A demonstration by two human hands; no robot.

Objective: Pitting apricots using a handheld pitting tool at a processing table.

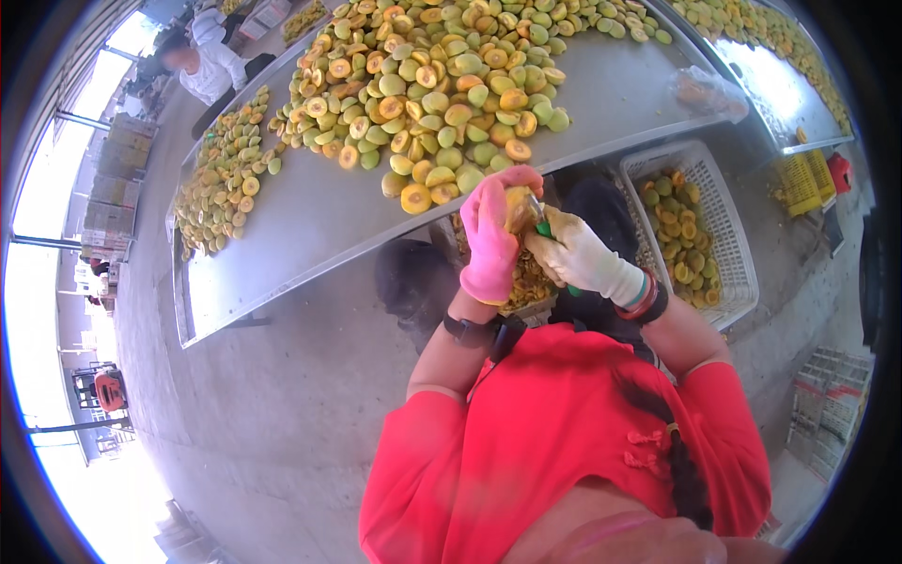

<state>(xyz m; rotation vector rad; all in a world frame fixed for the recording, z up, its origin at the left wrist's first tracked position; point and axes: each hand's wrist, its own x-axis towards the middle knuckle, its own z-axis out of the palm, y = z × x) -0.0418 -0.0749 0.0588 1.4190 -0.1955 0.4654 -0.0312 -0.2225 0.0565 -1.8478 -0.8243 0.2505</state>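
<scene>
My left hand (490, 236), in a pink glove, is closed around a yellow-orange fruit half (520, 209). In a white knitted glove, my right hand (581, 250) grips a green-handled tool (544, 230) whose metal end touches the fruit; its exact kind is partly hidden by my fingers. Both hands meet just in front of the near edge of a metal table (317, 236). On that table lies a large heap of halved green and orange stone fruit (430, 92). Below my hands, between my knees, a container holds yellow fruit scraps (532, 278).
A white plastic basket (740, 264) with fruit halves stands on the floor at right. A clear plastic bag (708, 95) rests at the table's right corner. Beyond are a yellow crate (805, 182), another metal table (768, 77) and a seated person (211, 70). Stacked crates (113, 187) line the left.
</scene>
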